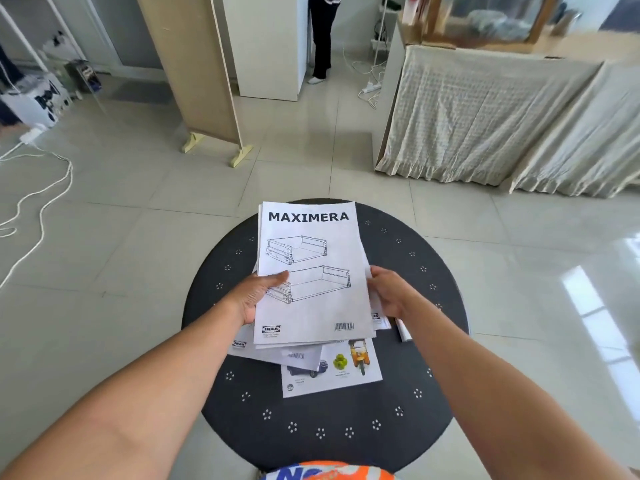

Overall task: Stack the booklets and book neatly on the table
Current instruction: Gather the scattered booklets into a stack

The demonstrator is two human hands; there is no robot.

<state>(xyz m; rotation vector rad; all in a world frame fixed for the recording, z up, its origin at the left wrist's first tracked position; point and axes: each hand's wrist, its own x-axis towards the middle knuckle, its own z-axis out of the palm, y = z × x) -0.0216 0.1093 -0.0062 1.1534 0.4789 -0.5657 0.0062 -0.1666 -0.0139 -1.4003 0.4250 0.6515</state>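
Note:
A white booklet titled MAXIMERA (311, 271) tops a loose pile of booklets over the round black table (325, 427). My left hand (258, 296) grips the pile's left edge, thumb lying on the cover. My right hand (386, 292) grips the right edge. Beneath the pile, more white booklets (242, 346) stick out at the lower left and right. A picture book (346, 372) showing a yellow three-wheeler and green fruit lies flat on the table under them, angled. What lies deeper in the pile is hidden.
The small table has a ring of punched holes near its rim, with tiled floor all around. White cables (38, 209) trail on the floor at left. A wooden panel (194, 71) stands behind, cloth-covered furniture (485, 116) at right, and a person's legs (322, 39) at the back.

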